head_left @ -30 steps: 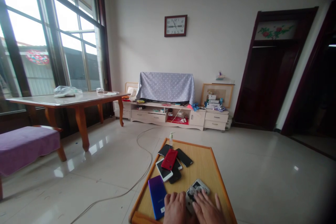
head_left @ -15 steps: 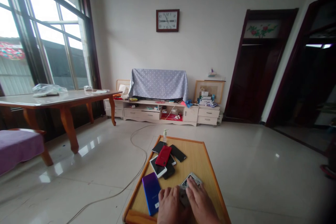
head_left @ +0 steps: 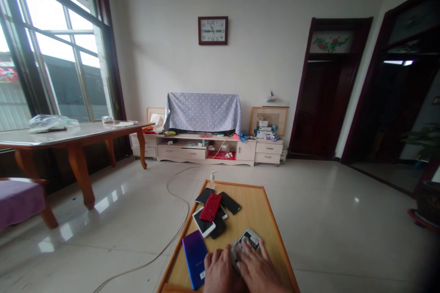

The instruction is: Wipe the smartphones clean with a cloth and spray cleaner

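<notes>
- A small wooden table (head_left: 256,210) is carrying these things; its pale top is having an orange-brown rim.
- At its far left corner, a clear pump bottle (head_left: 212,180) is standing upright.
- Just before the bottle, a dark phone (head_left: 202,195) is lying flat.
- To the right, a long black phone (head_left: 231,203) is lying at a slant.
- Nearer, a white phone (head_left: 202,223) is showing its dark screen upward.
- Along the left rim, a blue-purple phone (head_left: 195,256) is lying.
- At the near right, a pale device (head_left: 252,236) is lying, partly hidden.
</notes>
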`<state>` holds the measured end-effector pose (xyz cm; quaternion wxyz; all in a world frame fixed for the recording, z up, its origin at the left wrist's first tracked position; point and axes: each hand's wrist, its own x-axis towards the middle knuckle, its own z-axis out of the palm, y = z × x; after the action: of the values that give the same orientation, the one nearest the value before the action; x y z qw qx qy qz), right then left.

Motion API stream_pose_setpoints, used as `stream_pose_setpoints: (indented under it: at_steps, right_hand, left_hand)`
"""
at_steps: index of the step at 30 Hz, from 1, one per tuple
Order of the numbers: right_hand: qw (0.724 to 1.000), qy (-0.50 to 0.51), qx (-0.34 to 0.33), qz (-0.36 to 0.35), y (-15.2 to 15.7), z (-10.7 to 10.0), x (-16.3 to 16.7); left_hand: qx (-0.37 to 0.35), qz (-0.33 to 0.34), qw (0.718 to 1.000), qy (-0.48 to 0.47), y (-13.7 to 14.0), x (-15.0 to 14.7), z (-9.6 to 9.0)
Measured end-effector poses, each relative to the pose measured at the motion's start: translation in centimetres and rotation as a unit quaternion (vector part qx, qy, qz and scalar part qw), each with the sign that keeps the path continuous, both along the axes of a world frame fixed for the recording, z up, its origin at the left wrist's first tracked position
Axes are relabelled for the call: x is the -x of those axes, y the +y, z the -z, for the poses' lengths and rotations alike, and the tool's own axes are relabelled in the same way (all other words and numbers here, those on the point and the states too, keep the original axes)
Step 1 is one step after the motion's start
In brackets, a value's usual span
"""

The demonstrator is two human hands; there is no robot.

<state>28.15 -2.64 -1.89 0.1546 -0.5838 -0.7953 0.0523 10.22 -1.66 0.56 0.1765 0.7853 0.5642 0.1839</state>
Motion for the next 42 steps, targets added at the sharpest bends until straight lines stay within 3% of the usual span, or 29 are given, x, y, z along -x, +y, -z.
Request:
stream_pose_setpoints:
  at_steps: [2, 4, 8, 10, 14, 16, 20, 24, 27, 29, 33, 35, 40, 42]
  right_hand:
    - [0.998, 0.012, -0.002, -0.064, -0.4, 0.3, 0.5]
    - [0.997, 0.018, 0.001, -0.072, -0.5, 0.3, 0.2]
    - [0.998, 0.016, 0.011, 0.057, 0.4, -0.8, -1.0]
    - [0.997, 0.022, 0.017, 0.075, 0.7, -1.2, -0.8]
    - [0.997, 0.047, 0.039, -0.042, 0.5, -1.0, 1.4]
    - [0.997, 0.053, 0.036, -0.054, 0.7, -0.8, 2.0]
    - [0.999, 0.033, 0.021, 0.033, 2.6, -1.2, 0.9]
    - [0.989, 0.01, 0.009, 0.147, 4.5, -1.2, -1.4]
    - [0.984, 0.012, 0.0, 0.175, 4.4, -0.6, -1.3]
    - [0.989, 0.021, 0.003, 0.148, 3.5, -0.2, -0.1]
    - [0.998, 0.05, 0.012, 0.027, 1.6, 0.1, 2.5]
    - [0.999, 0.051, 0.014, 0.014, 1.3, 0.0, 2.3]
    - [0.986, 0.024, 0.0, 0.165, 2.7, -0.3, -1.2]
    - [0.982, 0.02, -0.012, 0.187, 2.9, 0.2, -1.7]
  left_hand:
    - [0.01, 0.011, 1.0, -0.002, 0.3, 0.2, 0.4]
    - [0.004, 0.007, 1.0, 0.003, 0.4, 0.1, 0.8]
    - [-0.035, -0.036, 0.998, 0.03, 0.3, -0.8, 1.3]
    - [-0.039, -0.045, 0.997, 0.04, 0.4, -1.1, 1.7]
    - [-0.03, -0.037, 0.998, 0.039, 1.0, -1.0, 2.6]
    - [-0.035, -0.032, 0.998, 0.038, 1.1, -1.0, 2.8]
    - [-0.045, -0.039, 0.997, 0.043, 1.0, -1.2, 2.4]
    - [-0.01, -0.038, 0.997, 0.063, 1.0, -1.3, 2.1]
    - [-0.001, -0.037, 0.997, 0.072, 1.3, -1.2, 2.4]
    - [-0.004, -0.037, 0.997, 0.069, 1.5, -1.2, 2.5]
    - [-0.004, -0.027, 0.998, 0.06, 1.3, -1.2, 2.1]
    - [0.003, -0.026, 0.998, 0.062, 1.1, -1.1, 1.7]
    - [0.028, -0.019, 0.997, 0.062, 0.8, -1.0, 0.9]
    - [0.038, -0.019, 0.997, 0.064, 0.9, -0.9, 0.8]
